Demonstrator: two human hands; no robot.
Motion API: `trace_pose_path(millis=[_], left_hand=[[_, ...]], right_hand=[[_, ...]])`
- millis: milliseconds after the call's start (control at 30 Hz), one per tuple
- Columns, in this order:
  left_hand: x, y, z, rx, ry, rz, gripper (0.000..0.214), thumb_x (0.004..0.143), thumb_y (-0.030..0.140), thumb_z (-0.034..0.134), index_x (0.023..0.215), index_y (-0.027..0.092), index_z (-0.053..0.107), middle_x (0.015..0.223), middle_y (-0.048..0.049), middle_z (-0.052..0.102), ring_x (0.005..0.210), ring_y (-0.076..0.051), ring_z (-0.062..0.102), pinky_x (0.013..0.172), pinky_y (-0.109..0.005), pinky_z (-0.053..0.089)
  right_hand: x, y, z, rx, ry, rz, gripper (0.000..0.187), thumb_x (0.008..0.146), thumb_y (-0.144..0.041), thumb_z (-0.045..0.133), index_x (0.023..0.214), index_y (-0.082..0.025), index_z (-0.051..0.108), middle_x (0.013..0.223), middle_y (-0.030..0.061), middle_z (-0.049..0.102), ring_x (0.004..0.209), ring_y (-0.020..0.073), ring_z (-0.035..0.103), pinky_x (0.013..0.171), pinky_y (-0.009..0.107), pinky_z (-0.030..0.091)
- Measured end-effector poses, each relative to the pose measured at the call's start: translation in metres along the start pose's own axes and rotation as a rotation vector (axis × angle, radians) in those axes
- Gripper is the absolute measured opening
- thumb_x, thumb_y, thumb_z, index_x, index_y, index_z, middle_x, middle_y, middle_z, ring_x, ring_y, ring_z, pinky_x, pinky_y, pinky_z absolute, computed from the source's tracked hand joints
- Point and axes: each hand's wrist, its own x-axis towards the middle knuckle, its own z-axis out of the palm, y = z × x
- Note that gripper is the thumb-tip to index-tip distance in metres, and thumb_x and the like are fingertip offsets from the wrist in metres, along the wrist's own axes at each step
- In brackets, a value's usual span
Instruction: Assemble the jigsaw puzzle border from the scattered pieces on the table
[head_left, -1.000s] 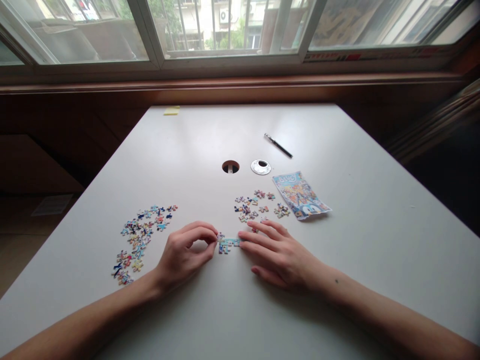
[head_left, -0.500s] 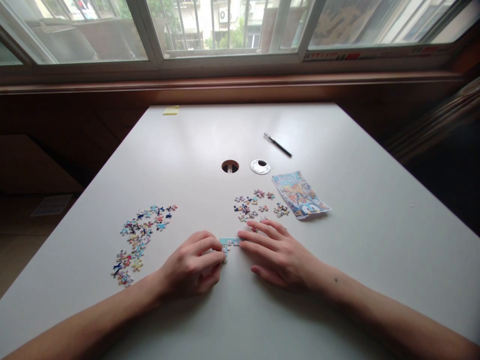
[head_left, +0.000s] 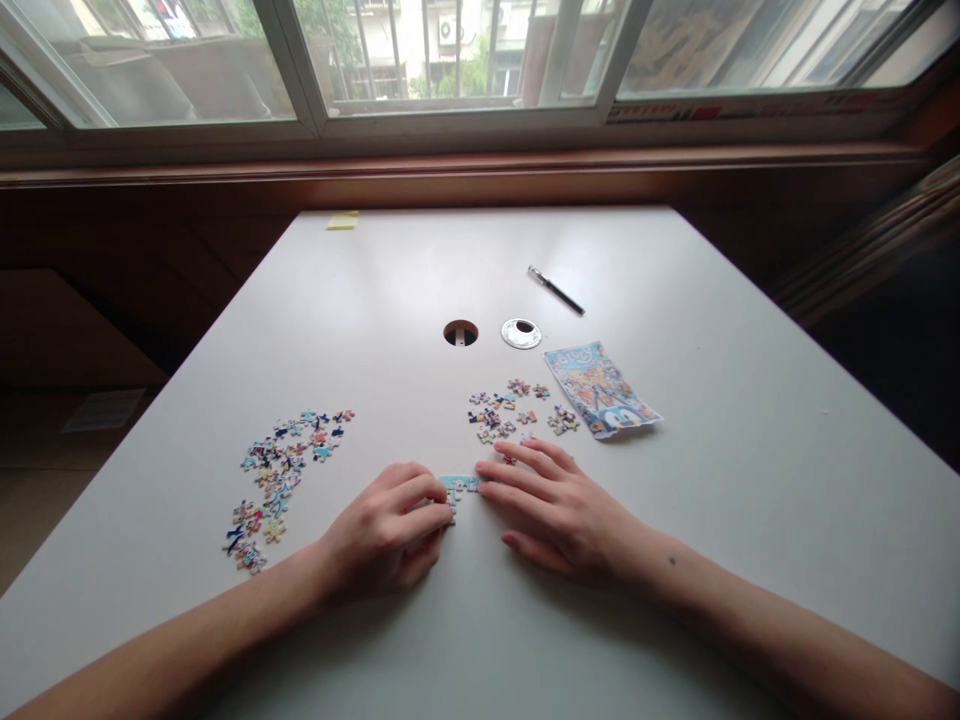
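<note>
1 joined puzzle section [head_left: 462, 483] betw. L hand [head_left: 396, 520] (curled, hold unclear) & R hand [head_left: 551, 505] (flat, fingers extended, no grip); 2 loose-pc. groups [head_left: 275, 500], 1 pen [head_left: 556, 291] on tabletop [head_left: 480, 640].

soft daylight from the window [head_left: 465, 60]

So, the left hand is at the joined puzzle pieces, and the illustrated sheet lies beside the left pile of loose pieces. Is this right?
Not quite: the illustrated sheet lies beside the right pile of loose pieces, as the head view shows. The left hand is at the joined puzzle pieces.
</note>
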Motion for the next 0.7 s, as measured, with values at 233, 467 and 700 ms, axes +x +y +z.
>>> trace_pose_path(millis=[233, 467, 700], left_hand=[[-0.0013, 0.0015, -0.001, 0.063, -0.017, -0.014, 0.018, 0.085, 0.006, 0.06, 0.099, 0.016, 0.065, 0.091, -0.0083, 0.065, 0.091, -0.022, 0.058, 0.082, -0.037, 0.05], [0.001, 0.0039, -0.0038, 0.096, -0.022, 0.007, 0.018, 0.085, 0.005, 0.06, 0.098, 0.016, 0.065, 0.091, -0.0075, 0.066, 0.091, -0.021, 0.059, 0.082, -0.037, 0.051], [0.0, 0.0005, -0.0023, 0.048, -0.016, -0.031, 0.017, 0.085, 0.006, 0.06, 0.096, 0.018, 0.064, 0.119, -0.0117, 0.064, 0.115, -0.026, 0.056, 0.098, -0.043, 0.05]], right_hand=[[-0.0002, 0.0008, 0.0013, 0.006, 0.008, -0.006, 0.043, 0.095, -0.033, 0.055, 0.136, -0.018, 0.057, 0.142, 0.0098, 0.06, 0.139, 0.0307, 0.044, 0.115, 0.047, 0.03], [-0.0006, 0.0007, 0.0012, 0.014, -0.013, 0.001, 0.044, 0.096, -0.034, 0.055, 0.137, -0.017, 0.056, 0.145, 0.0088, 0.058, 0.14, 0.0311, 0.043, 0.116, 0.048, 0.028], [-0.0009, 0.0003, 0.0005, 0.002, -0.007, 0.009, 0.045, 0.095, -0.033, 0.056, 0.138, -0.019, 0.056, 0.141, 0.0111, 0.06, 0.139, 0.0302, 0.045, 0.115, 0.048, 0.031]])
